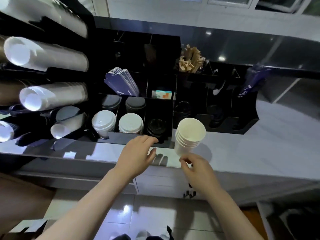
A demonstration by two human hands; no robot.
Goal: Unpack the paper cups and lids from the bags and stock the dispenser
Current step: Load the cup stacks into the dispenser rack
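Observation:
A short stack of white paper cups (189, 135) stands mouth-up on the grey counter (259, 149), just in front of the black lid organizer (161, 104). My right hand (196, 168) hovers right below the stack's base with loosely curled fingers, and I see no grip on it. My left hand (138, 153) stretches forward with straight fingers; its tips reach the organizer's front edge by the black lids (155, 126). White lids (103, 121) and another white-lid pile (130, 122) fill the neighbouring slots. At the left, the cup dispenser (52, 71) holds rows of white cups lying sideways.
Purple cup sleeves (123, 82), wooden stirrers (190, 60) and a small box (161, 94) sit in the organizer's rear slots. A second black organizer (216, 108) stands to the right. A cabinet front with black hooks (189, 194) lies below the counter edge, and tiled floor beneath.

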